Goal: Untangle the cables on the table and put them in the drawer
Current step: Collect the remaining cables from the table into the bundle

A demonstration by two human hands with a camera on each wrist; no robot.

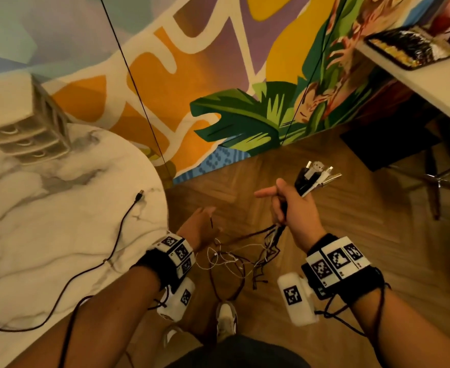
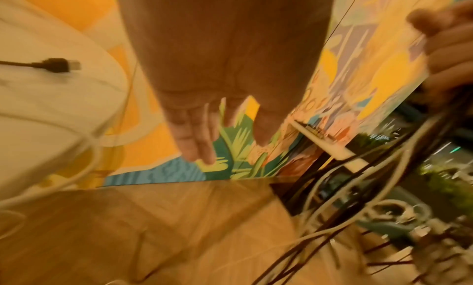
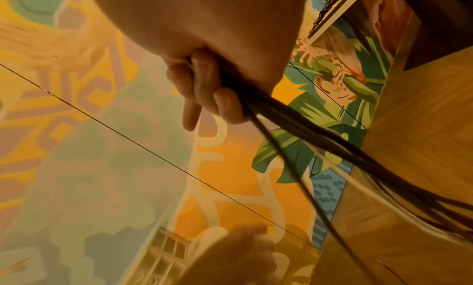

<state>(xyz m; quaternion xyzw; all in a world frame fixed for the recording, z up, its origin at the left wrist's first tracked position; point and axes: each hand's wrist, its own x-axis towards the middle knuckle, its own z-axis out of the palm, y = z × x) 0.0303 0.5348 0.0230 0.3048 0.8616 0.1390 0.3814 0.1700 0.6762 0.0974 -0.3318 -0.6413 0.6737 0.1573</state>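
My right hand (image 1: 289,205) grips a bundle of black and white cables (image 1: 316,177) over the floor, plugs sticking up above the fist. Its fingers (image 3: 210,91) curl round the dark strands (image 3: 345,154). Below the fist the cables hang in a loose tangle (image 1: 241,258). My left hand (image 1: 201,221) hovers beside the tangle with straight fingers (image 2: 197,135) and holds nothing. One black cable (image 1: 117,235) lies on the round marble table (image 1: 45,208), its USB plug (image 1: 140,195) near the edge. The small drawer unit (image 1: 29,134) stands at the table's far left.
A painted wall (image 1: 218,88) runs behind the table, with thin black wires (image 1: 136,83) slanting across it. A white desk (image 1: 417,67) with a dark tray is at the upper right, and chair legs (image 1: 433,181) stand beneath it. Wooden floor (image 1: 351,208) and my shoe (image 1: 226,320) lie below.
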